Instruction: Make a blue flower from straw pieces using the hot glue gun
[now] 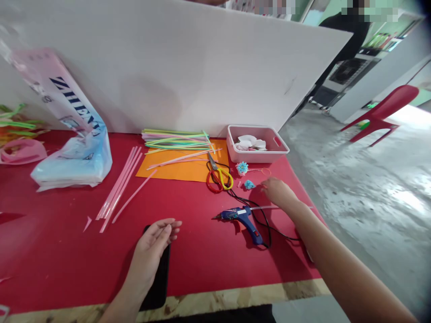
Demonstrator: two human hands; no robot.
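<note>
My left hand [155, 240] lies palm up on a black phone [158, 287] near the front edge of the red table [202, 260], fingers loosely stretched and holding nothing. My right hand [278, 190] reaches across the table, fingers curled close to a small blue flower piece [249, 184]; I cannot tell whether it pinches anything. A blue glue gun [244, 216] with a black cord lies just in front of that hand. Red and yellow scissors [218, 177] lie left of it.
Pink straws [119, 186] lie loose, coloured straws [177, 139] stacked on an orange sheet [182, 168]. A pink tray [257, 146] holds white pieces; another blue flower [242, 168] lies nearby. A plastic bag [72, 154] stands left. A white board [188, 63] backs the table. A red chair [384, 114] stands right.
</note>
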